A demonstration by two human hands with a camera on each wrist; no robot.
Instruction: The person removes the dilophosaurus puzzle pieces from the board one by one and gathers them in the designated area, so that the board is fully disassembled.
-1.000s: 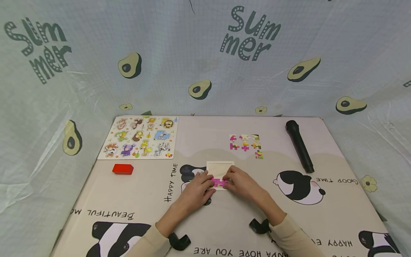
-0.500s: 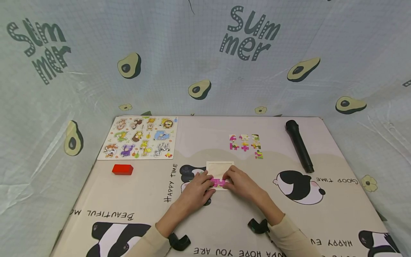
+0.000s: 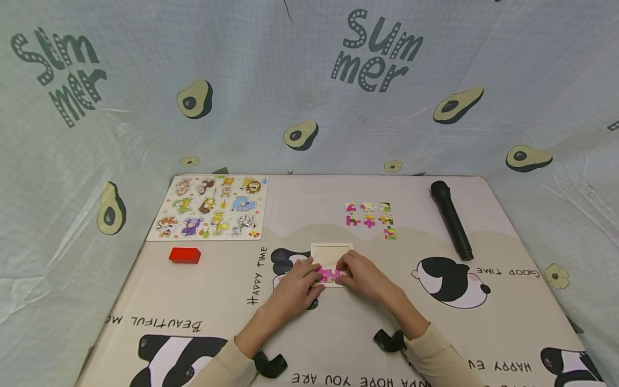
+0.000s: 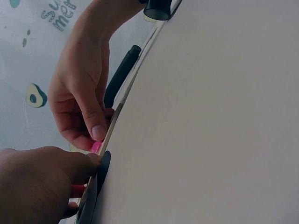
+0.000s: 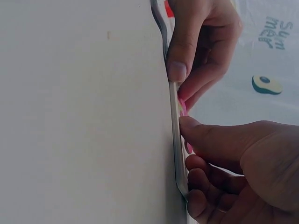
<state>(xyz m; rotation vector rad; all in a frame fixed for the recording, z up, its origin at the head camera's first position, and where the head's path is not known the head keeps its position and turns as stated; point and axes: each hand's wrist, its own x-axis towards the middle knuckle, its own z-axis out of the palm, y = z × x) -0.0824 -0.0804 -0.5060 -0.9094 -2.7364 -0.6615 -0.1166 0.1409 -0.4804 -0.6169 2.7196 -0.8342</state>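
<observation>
A small pale puzzle tray point(image 3: 331, 252) lies in front of me, with pink jigsaw pieces point(image 3: 330, 276) along its near side. My left hand point(image 3: 296, 285) holds the tray at its left near corner, fingertips on the pieces and thumb by the near edge. From the right, my right hand point(image 3: 365, 277) pinches a pink puzzle piece point(image 5: 189, 147) between thumb and fingers, low at the tray's right near corner. My fingers hide part of that piece. In the left wrist view, pink shows just under the right thumb point(image 4: 98, 132).
Several loose jigsaw pieces point(image 3: 369, 220) lie in rows beyond the tray. An animal picture board point(image 3: 224, 228) is at the back left, with a red block point(image 3: 185, 255) before it. A black flashlight-like cylinder point(image 3: 452, 220) lies at the right. The table mat point(image 3: 338, 333) has printed pandas.
Both hands stay almost where they were, at the tray's near side. Only a slight shift of the right fingertips and the pink pieces shows.
</observation>
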